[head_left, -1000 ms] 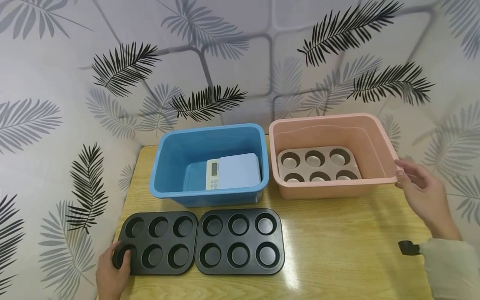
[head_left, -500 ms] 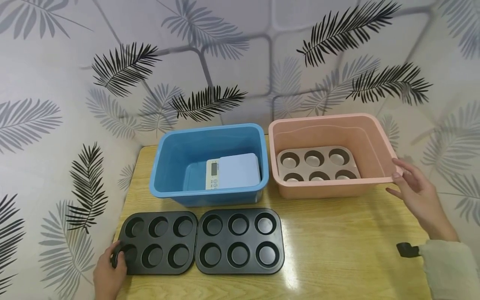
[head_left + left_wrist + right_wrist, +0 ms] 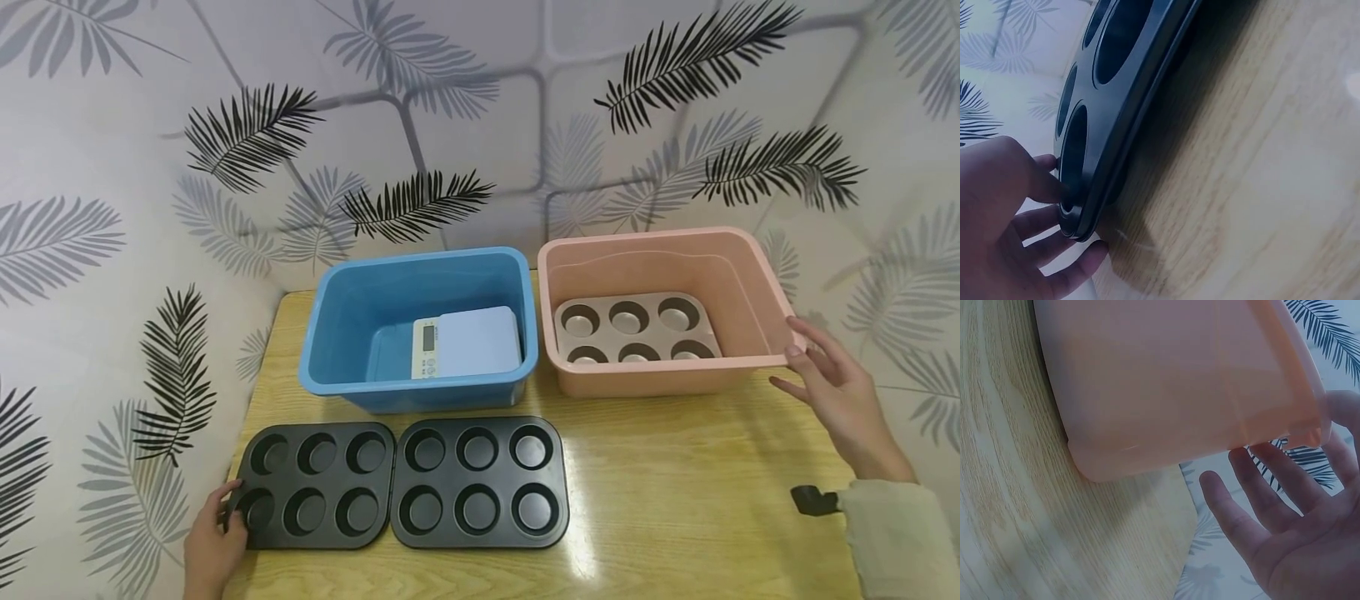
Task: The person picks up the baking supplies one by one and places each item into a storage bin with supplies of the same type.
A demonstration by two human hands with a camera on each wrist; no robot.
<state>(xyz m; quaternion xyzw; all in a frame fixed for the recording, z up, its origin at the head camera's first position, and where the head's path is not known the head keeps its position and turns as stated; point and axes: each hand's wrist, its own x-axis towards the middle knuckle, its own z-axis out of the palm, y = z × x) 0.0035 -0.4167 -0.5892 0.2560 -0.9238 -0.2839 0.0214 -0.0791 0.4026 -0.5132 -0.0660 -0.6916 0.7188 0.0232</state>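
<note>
Two black six-cup muffin pans, a left one [image 3: 315,487] and a right one [image 3: 480,483], lie side by side on the table. My left hand [image 3: 213,542] is at the outer edge of the left pan, thumb beside the near corner cup. In the left wrist view its loosely bent fingers reach that pan's edge [image 3: 1085,225]. My right hand [image 3: 843,392] touches the right rim of a pink plastic bin [image 3: 637,383]. The right wrist view has its fingers [image 3: 1244,475] mostly straight and spread beside the bin wall. Inside this bin sits a beige six-cup muffin pan [image 3: 637,333].
A blue plastic bin [image 3: 360,333] stands left of the pink one, with a white kitchen scale [image 3: 476,342] inside. Both bins back onto a leaf-patterned cloth [image 3: 465,125]. The wooden table [image 3: 675,492] extends in front of the pink bin.
My left thumb has drawn back from the corner cup to the pan's edge, and the hand has shifted slightly left. My right fingers have spread at the pink bin's rim. Pans and bins stay put.
</note>
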